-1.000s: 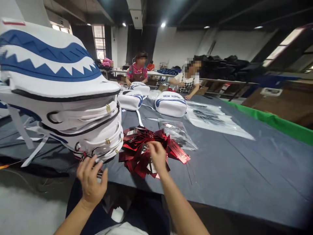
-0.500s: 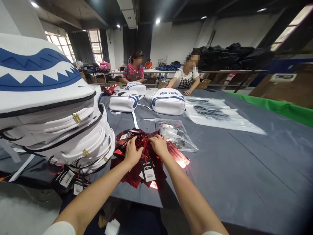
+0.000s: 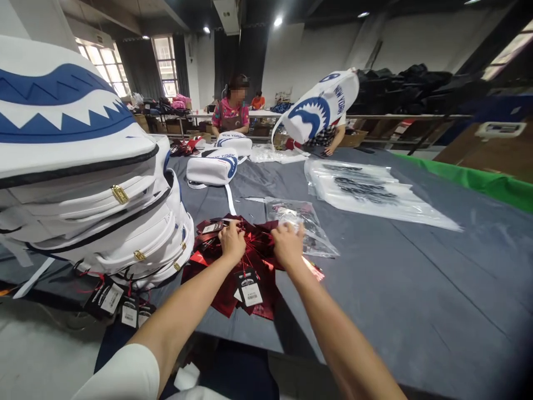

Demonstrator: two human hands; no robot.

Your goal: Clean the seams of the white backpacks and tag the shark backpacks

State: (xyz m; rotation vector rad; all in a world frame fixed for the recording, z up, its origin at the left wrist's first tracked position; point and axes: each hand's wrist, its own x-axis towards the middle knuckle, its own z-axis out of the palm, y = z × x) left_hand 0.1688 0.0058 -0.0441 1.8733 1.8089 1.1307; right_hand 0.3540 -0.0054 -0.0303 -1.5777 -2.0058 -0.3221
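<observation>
Here both hands rest on a fanned heap of glossy red hang tags (image 3: 245, 261) lying near the front edge of the grey cloth-covered table (image 3: 416, 289); the left hand (image 3: 232, 243) pinches into the heap with curled fingers, and the right hand (image 3: 287, 244) presses on its right side, though whether it grips a tag I cannot tell; a stack of white backpacks with blue shark-mouth prints (image 3: 91, 183) crowds the left, just beside the tags; a clear plastic bag (image 3: 306, 225) touches the heap's far right; the table's right half lies open.
</observation>
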